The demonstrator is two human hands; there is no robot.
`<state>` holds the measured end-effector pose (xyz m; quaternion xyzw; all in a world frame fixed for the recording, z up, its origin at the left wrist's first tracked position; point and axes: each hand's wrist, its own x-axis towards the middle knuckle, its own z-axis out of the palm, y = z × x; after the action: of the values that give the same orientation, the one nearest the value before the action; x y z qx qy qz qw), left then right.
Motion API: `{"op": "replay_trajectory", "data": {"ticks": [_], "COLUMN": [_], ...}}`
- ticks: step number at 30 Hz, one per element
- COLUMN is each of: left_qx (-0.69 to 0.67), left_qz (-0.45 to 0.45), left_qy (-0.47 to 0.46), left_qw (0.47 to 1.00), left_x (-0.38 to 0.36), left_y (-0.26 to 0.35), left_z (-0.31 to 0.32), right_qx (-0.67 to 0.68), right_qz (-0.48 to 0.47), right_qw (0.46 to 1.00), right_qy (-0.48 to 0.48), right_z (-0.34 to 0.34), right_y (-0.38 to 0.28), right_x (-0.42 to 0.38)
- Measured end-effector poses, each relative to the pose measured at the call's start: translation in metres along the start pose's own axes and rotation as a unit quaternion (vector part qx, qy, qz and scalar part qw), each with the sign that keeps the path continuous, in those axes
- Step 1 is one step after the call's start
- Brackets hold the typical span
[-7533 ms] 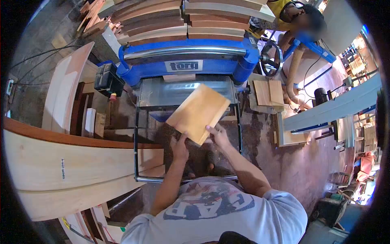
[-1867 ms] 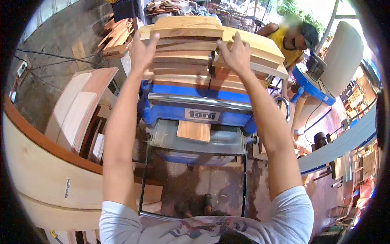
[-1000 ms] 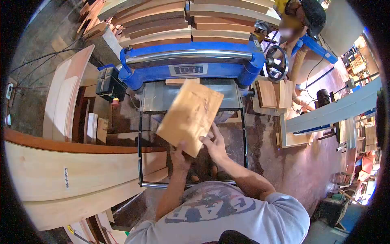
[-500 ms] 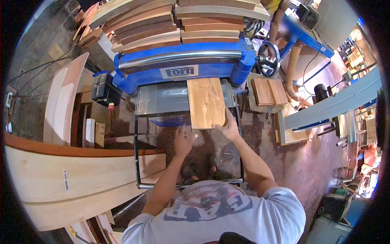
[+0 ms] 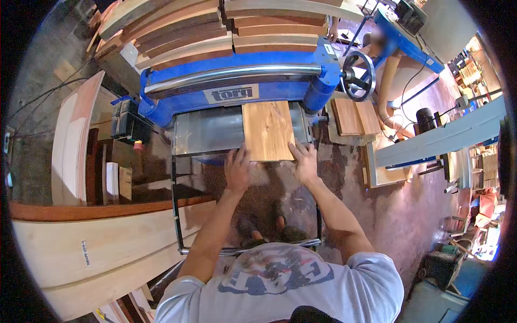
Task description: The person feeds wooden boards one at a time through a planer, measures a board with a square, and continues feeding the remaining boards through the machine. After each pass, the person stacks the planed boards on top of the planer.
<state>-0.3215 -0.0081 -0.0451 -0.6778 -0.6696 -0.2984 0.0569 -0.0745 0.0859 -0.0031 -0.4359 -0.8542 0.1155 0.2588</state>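
A light-brown wooden board (image 5: 267, 132) lies on the metal bed (image 5: 207, 132) of a blue thickness planer (image 5: 180, 94). Its far end is under the machine's front and its near end overhangs the bed. My left hand (image 5: 237, 169) is at the board's left edge, close to the near corner, fingers pressed against the side. On the opposite edge my right hand (image 5: 305, 162) grips the board with fingers along the side. The undersides of both hands are hidden.
Stacked planks (image 5: 277, 24) rise behind the planer. A handwheel (image 5: 371, 75) sticks out at its right, beside shorter boards (image 5: 353, 117). Large pale panels (image 5: 124, 245) stand at my left. Another person's hand (image 5: 333, 33) shows at the back. A hose (image 5: 386, 89) hangs at right.
My left hand has moved up to the board's left edge, from apart to touching. The board has slid slightly farther into the planer, my right hand staying on its right edge.
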Motion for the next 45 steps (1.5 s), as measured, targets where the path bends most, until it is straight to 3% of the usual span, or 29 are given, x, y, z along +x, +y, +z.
{"op": "replay_trajectory", "data": {"ticks": [9, 19, 27, 33, 36, 38, 39, 42, 44, 45], "left_qx": [0.014, 0.052, 0.091, 0.091, 0.131, 0.079, 0.038, -0.093, -0.176, -0.207], "left_qz": [0.025, 0.021, -0.016, -0.001, 0.0, -0.023, -0.036, -0.039, -0.097, -0.104], "left_qy": [-0.009, 0.023, -0.002, 0.002, -0.017, -0.104, -0.065, 0.095, 0.156, 0.184], "left_qw": [1.0, 0.998, 0.996, 0.996, 0.991, 0.991, 0.997, 0.99, 0.967, 0.955], "left_x": [0.013, 0.039, 0.063, 0.077, 0.088, 0.092, 0.094, 0.137, 0.207, 0.25], "left_y": [-0.019, -0.025, -0.022, -0.034, -0.025, -0.014, -0.012, -0.016, 0.009, 0.015], "left_z": [0.018, 0.026, 0.027, 0.037, 0.028, 0.006, -0.001, -0.027, -0.1, -0.133], "right_qx": [-0.06, -0.114, -0.18, -0.185, -0.302, -0.225, -0.16, 0.015, 0.043, 0.033], "right_qz": [-0.017, 0.013, 0.007, 0.03, -0.021, -0.01, -0.01, -0.064, -0.073, -0.031], "right_qw": [0.997, 0.993, 0.983, 0.981, 0.953, 0.972, 0.985, 0.98, 0.947, 0.931], "right_qy": [0.037, 0.001, 0.015, -0.04, -0.019, -0.064, -0.068, 0.186, 0.311, 0.362], "right_z": [0.002, 0.01, 0.021, 0.025, 0.039, -0.007, -0.03, -0.084, -0.142, -0.167], "right_y": [-0.003, -0.004, 0.006, 0.009, 0.023, -0.01, -0.023, -0.023, -0.017, -0.008], "right_x": [0.021, 0.04, 0.06, 0.073, 0.077, 0.082, 0.086, 0.136, 0.194, 0.23]}}
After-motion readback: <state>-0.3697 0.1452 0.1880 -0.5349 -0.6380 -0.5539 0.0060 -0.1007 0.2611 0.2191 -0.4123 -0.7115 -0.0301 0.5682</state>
